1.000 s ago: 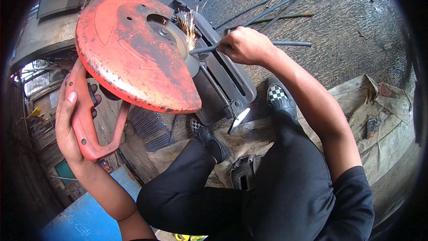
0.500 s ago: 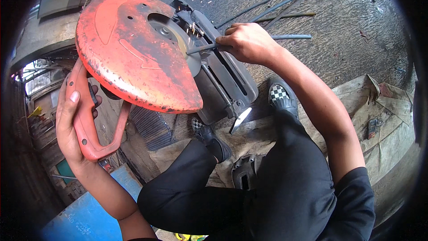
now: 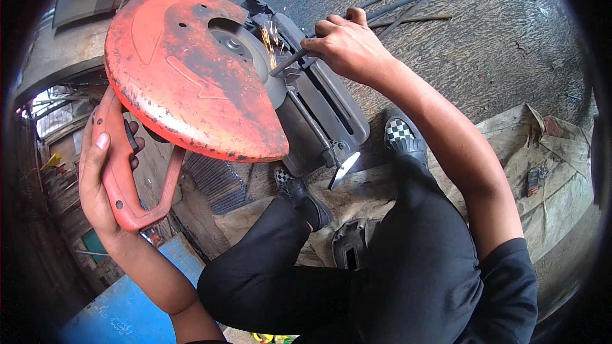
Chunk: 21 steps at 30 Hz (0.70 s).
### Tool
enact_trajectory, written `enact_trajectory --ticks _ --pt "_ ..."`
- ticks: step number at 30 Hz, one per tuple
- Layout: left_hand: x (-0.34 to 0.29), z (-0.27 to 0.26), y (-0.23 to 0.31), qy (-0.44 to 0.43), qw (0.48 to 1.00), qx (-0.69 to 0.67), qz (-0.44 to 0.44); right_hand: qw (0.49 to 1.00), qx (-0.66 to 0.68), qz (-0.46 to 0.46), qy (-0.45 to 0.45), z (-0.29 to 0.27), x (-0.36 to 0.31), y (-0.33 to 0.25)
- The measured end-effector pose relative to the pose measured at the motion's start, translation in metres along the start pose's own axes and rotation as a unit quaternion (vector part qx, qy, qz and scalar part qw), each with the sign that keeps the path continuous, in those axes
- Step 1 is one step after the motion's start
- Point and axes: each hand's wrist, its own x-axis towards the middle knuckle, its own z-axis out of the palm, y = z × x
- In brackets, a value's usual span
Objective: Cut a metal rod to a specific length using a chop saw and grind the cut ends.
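The saw (image 3: 217, 99) stands left of centre, its red guard (image 3: 185, 76) scuffed black, loop handle (image 3: 118, 178) at the near left, dark base (image 3: 301, 143) to the right. A grey rod (image 3: 290, 62) slants toward the far right, its left end at the disc (image 3: 276, 92) amid sparks (image 3: 272, 44).

A creased beige sheet (image 3: 510, 143) lies on the floor (image 3: 510, 57), below and right of the right hand (image 3: 350, 50), with a small red-and-black object (image 3: 534, 180) on it (its kind is unclear). Below the left hand (image 3: 95, 185) is a blue panel (image 3: 137, 296); left of that hand, a yellow thing (image 3: 51, 160).
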Motion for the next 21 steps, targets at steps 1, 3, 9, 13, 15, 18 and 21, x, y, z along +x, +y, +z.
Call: enact_trajectory --ticks 1,3,9,13,15,18,21 --pt "0.000 0.000 0.000 0.000 1.000 0.000 0.000 1.000 -0.003 -0.010 0.007 -0.001 0.001 0.000" --pt "0.000 -0.001 0.001 -0.015 1.000 0.002 -0.010 1.000 -0.007 -0.020 0.014 -0.002 0.002 -0.001" --pt "-0.001 0.000 0.002 -0.004 1.000 0.007 -0.026 0.997 -0.042 -0.046 0.034 -0.004 0.003 -0.001" --pt "-0.002 0.002 0.003 0.003 1.000 0.017 -0.019 0.996 -0.034 -0.057 0.054 -0.006 0.005 -0.001" --pt "-0.002 0.003 0.004 0.017 0.999 -0.012 -0.026 0.996 -0.027 -0.062 0.061 -0.007 0.004 -0.001" --pt "-0.001 0.005 0.004 0.008 1.000 -0.009 0.008 0.996 -0.026 -0.070 0.056 -0.009 -0.001 0.002" --pt "-0.002 0.004 0.004 0.000 1.000 0.005 -0.003 0.996 0.065 -0.049 0.029 -0.007 -0.010 0.006"
